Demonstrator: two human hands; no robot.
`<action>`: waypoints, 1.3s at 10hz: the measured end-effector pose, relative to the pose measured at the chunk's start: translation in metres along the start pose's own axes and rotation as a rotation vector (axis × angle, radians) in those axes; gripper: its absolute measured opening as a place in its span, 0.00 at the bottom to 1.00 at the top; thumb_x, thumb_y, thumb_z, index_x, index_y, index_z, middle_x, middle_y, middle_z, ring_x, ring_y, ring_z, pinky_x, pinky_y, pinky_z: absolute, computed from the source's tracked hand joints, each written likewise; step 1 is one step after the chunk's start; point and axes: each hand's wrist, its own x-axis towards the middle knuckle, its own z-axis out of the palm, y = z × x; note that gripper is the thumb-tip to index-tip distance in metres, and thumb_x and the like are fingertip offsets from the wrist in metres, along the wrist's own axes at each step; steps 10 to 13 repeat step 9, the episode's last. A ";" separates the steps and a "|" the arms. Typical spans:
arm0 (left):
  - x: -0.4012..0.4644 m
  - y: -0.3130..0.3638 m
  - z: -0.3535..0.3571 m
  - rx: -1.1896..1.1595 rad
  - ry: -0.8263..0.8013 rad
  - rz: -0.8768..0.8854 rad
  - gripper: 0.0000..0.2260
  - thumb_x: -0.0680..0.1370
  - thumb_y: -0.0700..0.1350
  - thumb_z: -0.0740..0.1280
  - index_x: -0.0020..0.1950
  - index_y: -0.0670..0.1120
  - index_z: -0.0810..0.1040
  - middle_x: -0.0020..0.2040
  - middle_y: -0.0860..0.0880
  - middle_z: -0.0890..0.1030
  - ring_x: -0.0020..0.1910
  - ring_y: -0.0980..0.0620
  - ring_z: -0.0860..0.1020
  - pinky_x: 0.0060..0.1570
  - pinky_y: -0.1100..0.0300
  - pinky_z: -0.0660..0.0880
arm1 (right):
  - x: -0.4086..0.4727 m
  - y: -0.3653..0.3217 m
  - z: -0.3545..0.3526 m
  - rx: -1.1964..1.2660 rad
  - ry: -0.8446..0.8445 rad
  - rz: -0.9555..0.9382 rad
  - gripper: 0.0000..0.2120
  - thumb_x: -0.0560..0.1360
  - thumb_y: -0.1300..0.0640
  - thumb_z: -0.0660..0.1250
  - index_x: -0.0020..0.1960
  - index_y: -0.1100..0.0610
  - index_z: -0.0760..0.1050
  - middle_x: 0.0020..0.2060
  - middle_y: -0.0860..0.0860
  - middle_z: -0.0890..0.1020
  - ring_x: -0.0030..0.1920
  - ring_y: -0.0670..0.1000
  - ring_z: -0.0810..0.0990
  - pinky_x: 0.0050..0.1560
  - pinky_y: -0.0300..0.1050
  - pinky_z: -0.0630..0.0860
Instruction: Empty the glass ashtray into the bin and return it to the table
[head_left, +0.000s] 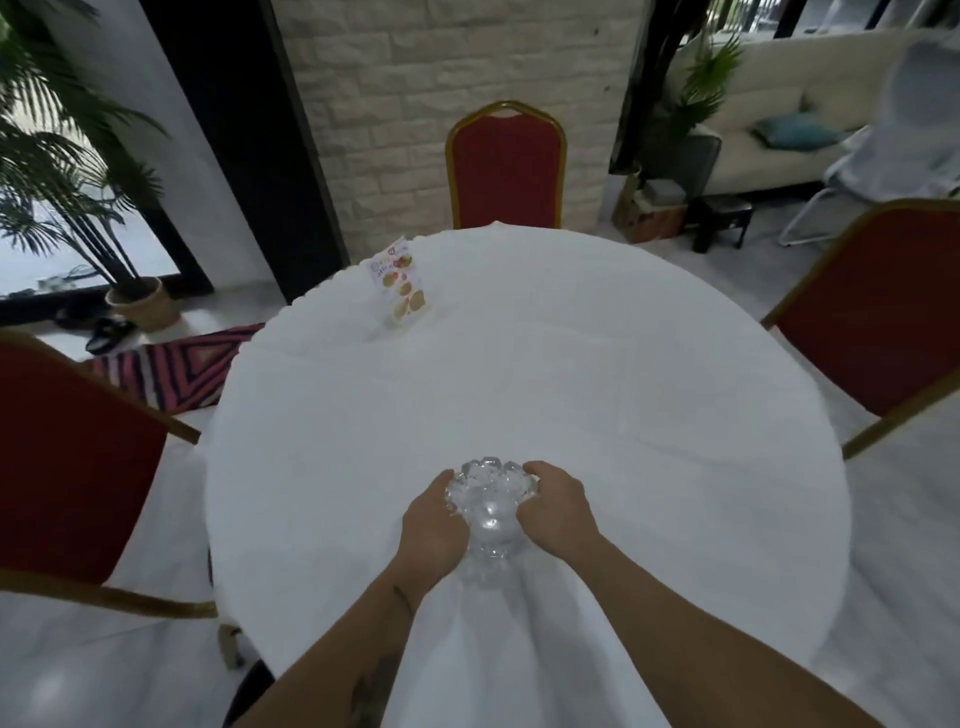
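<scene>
Three red, gold-framed chairs (506, 166) around the cloth edge. Picture card (401, 283) at far left. Potted palm (62, 171), striped rug (176, 369), cream sofa (810, 124).

clear faceted glass ashtray (491, 512) upright near the white table's (571, 374) near edge.

A: Your fingertips on both sides vanish behind the glass ashtray (485, 506), so how far they wrap is unclear.

B: Anything inside it?

A: You can't tell; the faceted glass blurs against the white tablecloth (571, 374) (its base outline too). The print on the menu card (401, 285) is too small to read, and both side chairs are cut off by the frame edges
</scene>
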 end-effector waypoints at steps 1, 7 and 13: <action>0.009 -0.007 0.005 0.084 0.031 -0.012 0.13 0.76 0.38 0.61 0.50 0.56 0.77 0.45 0.56 0.83 0.44 0.55 0.80 0.39 0.73 0.70 | 0.003 0.000 0.003 -0.033 -0.014 -0.036 0.24 0.68 0.67 0.63 0.63 0.56 0.76 0.54 0.55 0.80 0.56 0.56 0.78 0.51 0.42 0.73; 0.011 -0.009 -0.013 0.319 -0.034 0.050 0.25 0.82 0.45 0.60 0.79 0.48 0.62 0.74 0.46 0.68 0.73 0.46 0.68 0.70 0.54 0.65 | -0.002 0.009 -0.012 -0.274 -0.155 -0.157 0.26 0.76 0.58 0.61 0.74 0.55 0.64 0.70 0.55 0.71 0.69 0.55 0.70 0.66 0.47 0.67; -0.008 -0.021 -0.069 0.692 0.028 0.264 0.21 0.83 0.49 0.55 0.76 0.48 0.66 0.72 0.47 0.71 0.68 0.44 0.72 0.66 0.50 0.71 | -0.018 -0.024 -0.006 -0.444 -0.120 -0.296 0.28 0.79 0.52 0.58 0.78 0.57 0.57 0.76 0.54 0.62 0.75 0.55 0.62 0.71 0.50 0.62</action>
